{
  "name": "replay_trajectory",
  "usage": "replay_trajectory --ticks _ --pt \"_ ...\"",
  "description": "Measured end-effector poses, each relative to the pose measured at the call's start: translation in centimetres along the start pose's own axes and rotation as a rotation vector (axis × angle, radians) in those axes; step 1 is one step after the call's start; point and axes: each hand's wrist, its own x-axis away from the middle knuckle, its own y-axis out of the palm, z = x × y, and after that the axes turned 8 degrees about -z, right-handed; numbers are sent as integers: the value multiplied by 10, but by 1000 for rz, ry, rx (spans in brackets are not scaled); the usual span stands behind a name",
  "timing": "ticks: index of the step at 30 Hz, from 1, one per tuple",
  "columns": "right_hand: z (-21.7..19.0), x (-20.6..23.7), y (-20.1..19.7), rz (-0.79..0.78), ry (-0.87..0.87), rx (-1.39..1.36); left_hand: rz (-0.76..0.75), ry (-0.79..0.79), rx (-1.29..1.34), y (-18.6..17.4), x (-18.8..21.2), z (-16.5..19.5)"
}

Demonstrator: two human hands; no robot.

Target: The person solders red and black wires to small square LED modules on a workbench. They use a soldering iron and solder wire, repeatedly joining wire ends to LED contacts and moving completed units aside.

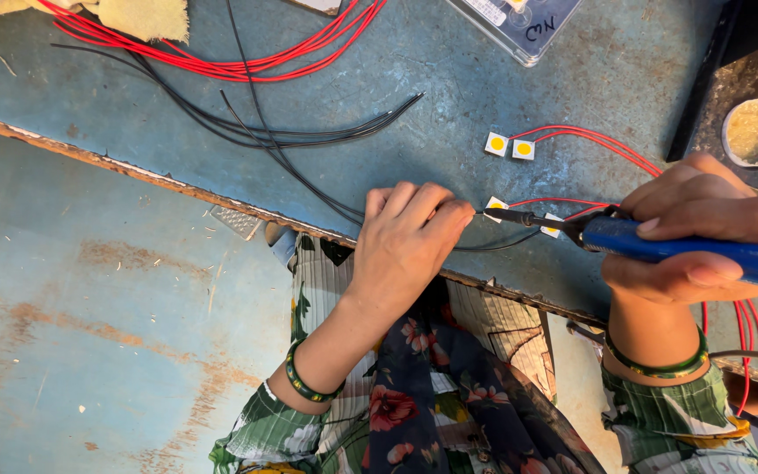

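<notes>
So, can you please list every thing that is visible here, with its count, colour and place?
LED chips: four visible, white squares with yellow centres, two mid-table, two near the iron tip.
Red wires: a bundle, top of the table; more run from the chips to the right.
Black wires: several, table centre.
Clear plastic box: one, top edge.
Small dish: one, white with yellowish filling, right, on a dark slab.
Table: one, worn blue.
Soldering iron: one, blue handle.
Left hand: pinches a black wire.
Right hand: grips the iron.
</notes>
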Motion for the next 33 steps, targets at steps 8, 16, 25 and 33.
replay_trajectory --ticks 8,16,25,33 --pt "-6 -15 -8 -158 15 91 -6 -2 0 0 -1 0" --pt "-6 -1 0 -43 69 19 -7 5 10 -1 -1 0" --pt "-7 -7 -3 -124 10 -1 -1 7 2 -2 -1 1" --pt "2 -3 -9 25 -19 24 -23 6 -2 -1 -1 0"
